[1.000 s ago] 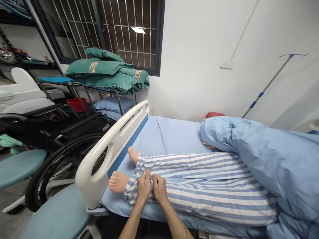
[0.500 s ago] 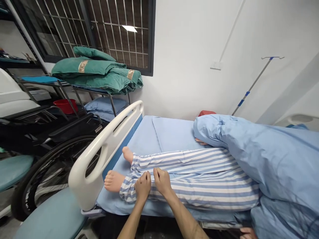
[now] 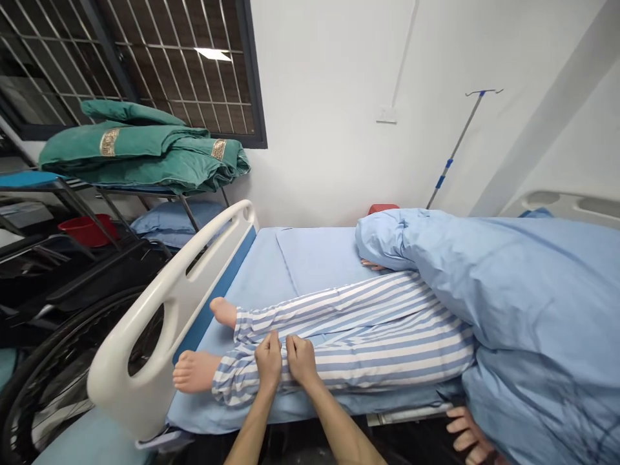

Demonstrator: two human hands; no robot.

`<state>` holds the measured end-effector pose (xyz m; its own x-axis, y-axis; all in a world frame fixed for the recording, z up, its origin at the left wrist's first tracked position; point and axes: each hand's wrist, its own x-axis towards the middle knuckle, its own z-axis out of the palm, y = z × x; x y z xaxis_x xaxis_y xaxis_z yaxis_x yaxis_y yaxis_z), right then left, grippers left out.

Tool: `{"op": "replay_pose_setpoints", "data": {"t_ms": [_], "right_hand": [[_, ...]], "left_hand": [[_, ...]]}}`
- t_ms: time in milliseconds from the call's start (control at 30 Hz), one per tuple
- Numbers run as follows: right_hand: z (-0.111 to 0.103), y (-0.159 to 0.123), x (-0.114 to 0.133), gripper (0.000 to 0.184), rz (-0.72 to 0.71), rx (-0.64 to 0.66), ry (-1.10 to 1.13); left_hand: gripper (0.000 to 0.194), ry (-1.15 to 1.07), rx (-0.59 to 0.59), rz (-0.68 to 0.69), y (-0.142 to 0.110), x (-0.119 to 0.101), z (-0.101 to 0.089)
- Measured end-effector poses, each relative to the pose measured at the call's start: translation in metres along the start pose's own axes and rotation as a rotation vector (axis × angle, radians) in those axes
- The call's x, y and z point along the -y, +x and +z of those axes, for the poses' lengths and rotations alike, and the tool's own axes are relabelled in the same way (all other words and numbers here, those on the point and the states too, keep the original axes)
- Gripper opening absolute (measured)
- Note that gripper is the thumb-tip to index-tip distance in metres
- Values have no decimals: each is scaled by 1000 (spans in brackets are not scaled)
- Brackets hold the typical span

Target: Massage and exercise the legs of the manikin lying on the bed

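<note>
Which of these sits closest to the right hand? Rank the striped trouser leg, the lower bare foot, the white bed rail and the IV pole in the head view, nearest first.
From the right hand:
1. Striped trouser leg: under the hand, touching it.
2. Lower bare foot: to the hand's left.
3. White bed rail: farther left, beyond the foot.
4. IV pole: up and right, beyond the bed.

Foot of bed [image 3: 320, 255]: manikin's feet [image 3: 196, 371] just beside the footboard [image 3: 179, 303]
Mid-bed: left hand [image 3: 268, 363], right hand [image 3: 301, 360] on trouser legs [image 3: 378, 342]
Head of bed: blanket [image 3: 523, 303] over the manikin
Beyond footboard: folded quilts [image 3: 140, 152] on a rack [image 3: 135, 192]
</note>
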<state>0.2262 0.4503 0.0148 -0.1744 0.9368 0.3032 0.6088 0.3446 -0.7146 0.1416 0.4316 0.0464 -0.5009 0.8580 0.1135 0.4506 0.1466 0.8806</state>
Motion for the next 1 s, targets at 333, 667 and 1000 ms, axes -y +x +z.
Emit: {"op": "replay_pose_setpoints", "data": {"t_ms": [333, 667, 1000], "right_hand": [[-32, 7, 13, 40, 2, 32, -141], [-26, -3, -9, 45, 104, -84, 10], [-57, 3, -7, 43, 141, -135, 246]], "left_hand": [[31, 363, 110, 52, 5, 20, 17], [45, -113, 61, 16, -2, -2, 29], [33, 194, 109, 29, -15, -6, 56]]}}
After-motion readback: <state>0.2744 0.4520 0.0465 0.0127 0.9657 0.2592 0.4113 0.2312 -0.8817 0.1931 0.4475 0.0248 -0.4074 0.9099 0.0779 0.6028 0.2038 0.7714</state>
